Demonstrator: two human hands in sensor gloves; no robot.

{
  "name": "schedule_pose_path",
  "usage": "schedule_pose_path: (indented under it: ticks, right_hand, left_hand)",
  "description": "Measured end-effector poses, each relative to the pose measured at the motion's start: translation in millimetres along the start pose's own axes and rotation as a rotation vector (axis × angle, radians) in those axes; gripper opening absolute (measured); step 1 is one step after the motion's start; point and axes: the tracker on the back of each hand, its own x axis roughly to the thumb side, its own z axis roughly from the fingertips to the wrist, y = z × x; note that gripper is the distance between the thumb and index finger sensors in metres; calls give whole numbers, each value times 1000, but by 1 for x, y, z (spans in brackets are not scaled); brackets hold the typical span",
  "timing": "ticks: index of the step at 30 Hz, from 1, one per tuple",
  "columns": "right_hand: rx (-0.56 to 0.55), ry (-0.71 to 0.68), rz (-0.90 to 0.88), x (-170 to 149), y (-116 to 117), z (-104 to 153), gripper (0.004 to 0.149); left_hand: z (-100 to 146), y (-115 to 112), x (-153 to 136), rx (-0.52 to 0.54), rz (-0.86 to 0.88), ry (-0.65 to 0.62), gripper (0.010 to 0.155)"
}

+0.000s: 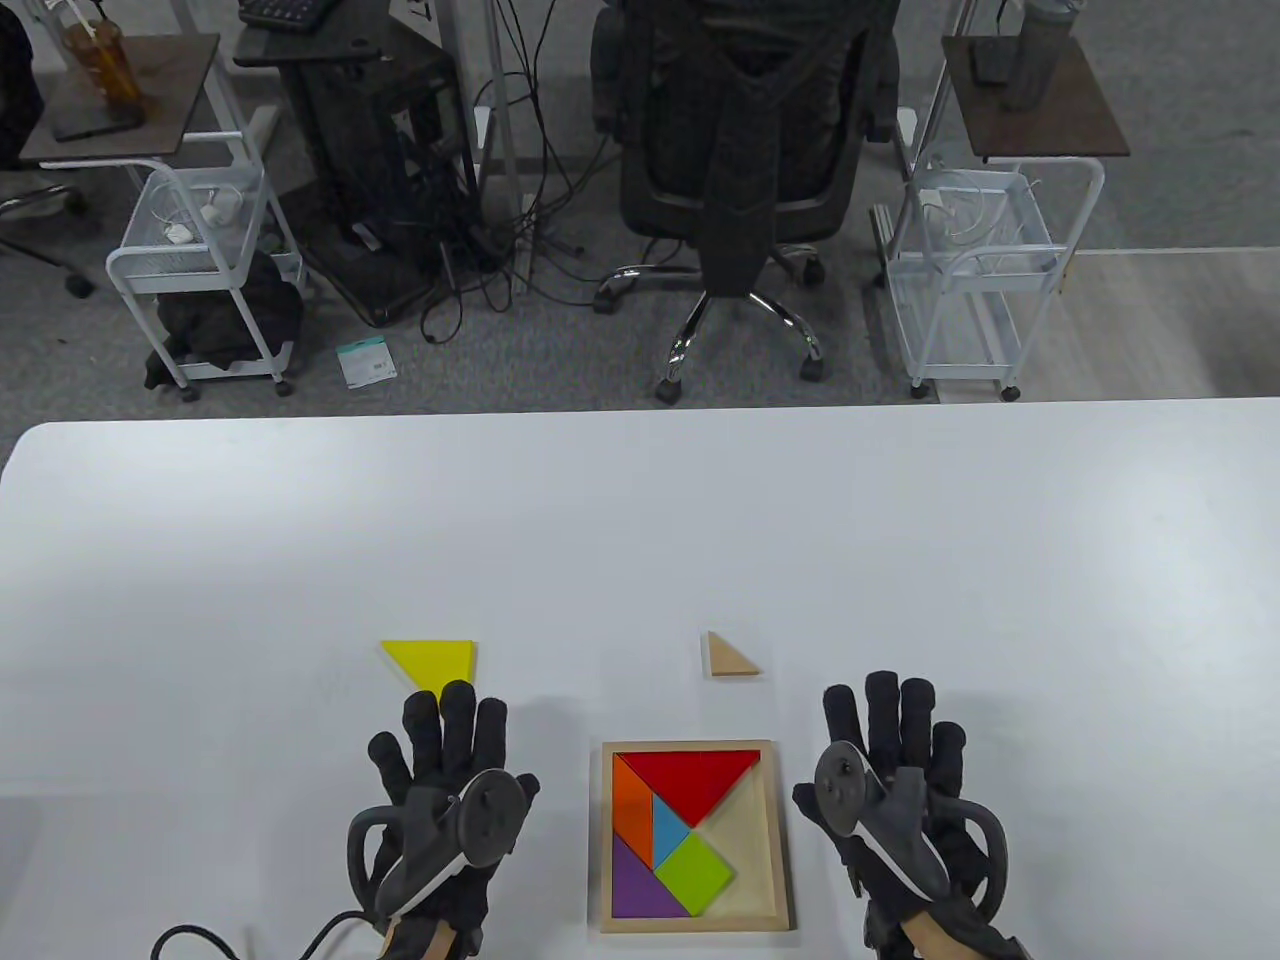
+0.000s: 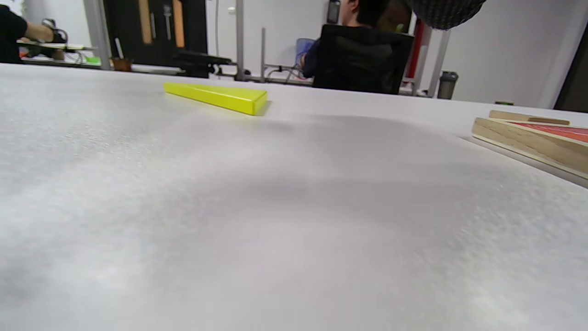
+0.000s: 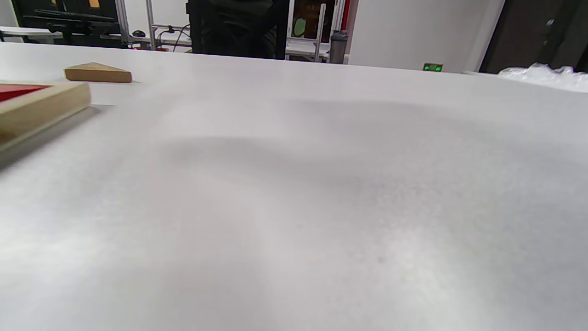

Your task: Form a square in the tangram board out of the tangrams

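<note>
Board (image 1: 775,830) sat near the table's front edge, between the two hands. Five pieces were seated: red triangle (image 1: 690,780) along the top, orange piece (image 1: 632,805) and purple piece (image 1: 640,885) down the left side, small blue triangle (image 1: 668,832) and green square (image 1: 692,873) in the middle. The bare wood on the right side and along the bottom was unfilled.

Two pieces lay loose on the table (image 1: 640,520): yellow triangle (image 1: 432,660) beyond the left hand (image 1: 445,800), small tan triangle (image 1: 730,657) just beyond the board's top edge.

Left hand lay flat, fingers straight and spread, holding nothing; fingertips were at the yellow triangle's near point, contact not clear. Right hand (image 1: 890,780) was likewise flat and spread, empty, beside the board.

Judgement: next step is the yellow triangle. Its size suggests the big right-side gap. Best to pinch it by its edges, turn it before lowering so the long side runs along the board's right wall, then slide it in without nudging the green square. The tan triangle would go last.
</note>
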Motion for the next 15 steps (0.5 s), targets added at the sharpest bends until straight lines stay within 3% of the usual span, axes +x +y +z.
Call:
schedule_pose_path:
  ticks: [4, 7, 11, 15]
  right_hand:
    - [6, -4, 4, -4, 2, 2, 89]
    - [13, 6, -4, -8, 2, 1, 89]
    - [28, 20, -34, -13, 2, -1, 89]
    - [42, 27, -30, -16, 4, -2, 89]
  left_hand:
    - [-2, 6, -14, -57, 31, 44, 85]
    - [-7, 10, -26, -110, 110, 151, 95]
    - [-33, 14, -34, -103, 169, 304, 97]
    - [-78, 20, -40, -263, 99, 513, 99]
